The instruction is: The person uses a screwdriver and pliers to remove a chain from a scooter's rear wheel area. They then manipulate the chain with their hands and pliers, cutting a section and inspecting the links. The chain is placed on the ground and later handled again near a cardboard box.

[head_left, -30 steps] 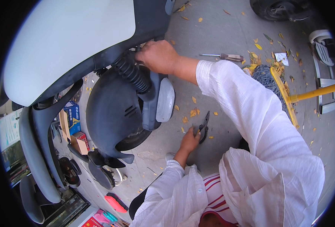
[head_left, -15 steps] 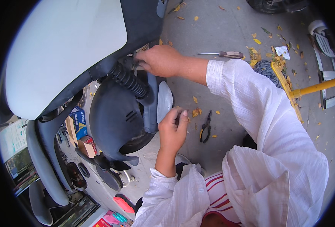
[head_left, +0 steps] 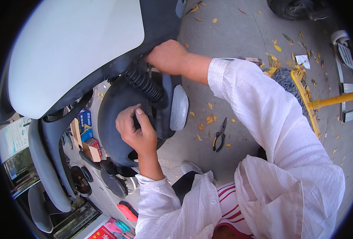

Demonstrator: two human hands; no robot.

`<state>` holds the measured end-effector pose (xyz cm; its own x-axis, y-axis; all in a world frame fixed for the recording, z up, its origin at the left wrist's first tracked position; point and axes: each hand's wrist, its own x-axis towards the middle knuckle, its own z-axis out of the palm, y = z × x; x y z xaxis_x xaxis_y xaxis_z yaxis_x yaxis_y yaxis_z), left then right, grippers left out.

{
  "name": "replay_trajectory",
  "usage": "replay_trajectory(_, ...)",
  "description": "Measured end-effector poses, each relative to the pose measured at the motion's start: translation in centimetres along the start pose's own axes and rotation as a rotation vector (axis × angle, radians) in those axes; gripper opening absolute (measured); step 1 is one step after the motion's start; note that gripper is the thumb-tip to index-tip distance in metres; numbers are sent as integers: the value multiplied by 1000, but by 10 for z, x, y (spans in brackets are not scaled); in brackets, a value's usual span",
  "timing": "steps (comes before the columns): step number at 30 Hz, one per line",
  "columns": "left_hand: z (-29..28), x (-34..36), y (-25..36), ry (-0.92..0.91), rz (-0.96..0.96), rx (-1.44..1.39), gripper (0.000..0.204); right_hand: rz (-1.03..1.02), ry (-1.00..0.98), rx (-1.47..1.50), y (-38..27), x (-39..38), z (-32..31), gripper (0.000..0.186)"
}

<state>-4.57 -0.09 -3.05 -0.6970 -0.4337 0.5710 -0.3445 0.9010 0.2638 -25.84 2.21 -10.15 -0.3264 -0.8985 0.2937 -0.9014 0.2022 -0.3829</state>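
Observation:
My right hand [head_left: 166, 56] reaches in under the dark edge of the scooter's white body panel [head_left: 81, 47]. Its fingers are hidden there, close to the top of the black coil-spring shock absorber [head_left: 146, 84]. In front of the dark rear fender [head_left: 110, 119] is my left hand [head_left: 136, 129], fingers curled and thumb bent toward them. Whatever it may hold is too small or covered to make out. A pale, curved plate [head_left: 179, 108] sits at the fender's right side, below my right wrist.
Pliers [head_left: 219, 137] and a screwdriver [head_left: 250, 60], partly behind my right sleeve, lie on the paved ground. A yellow-handled mop [head_left: 336, 99] and scattered leaves are at right. Another wheel [head_left: 296, 8] stands at the top. Boxes [head_left: 85, 125] and grey scooter parts [head_left: 49, 167] fill the left.
My left hand has moved left, from beside the pale plate to in front of the fender. My right hand's fingers have gone farther under the panel. The whole view has shifted slightly.

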Motion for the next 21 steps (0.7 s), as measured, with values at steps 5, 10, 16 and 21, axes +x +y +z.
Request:
replay_trajectory(5, -10, 26, -27, 29, 153, 187, 7, -21, -7, -3, 4, -2, -2, 21)
replay_trajectory(10, -18, 41, -50, 64, 227, 322, 8, -65, 5, -43, 6, 0, -2, 22)
replay_trajectory(16, -14, 38, -50, 66, 204, 307, 8, -103, 35, -55, 9, 2, 7, 19)
replay_trajectory(21, -13, 37, -54, 69, 163, 312, 7, -123, 51, -45, 9, 2, 6, 18)
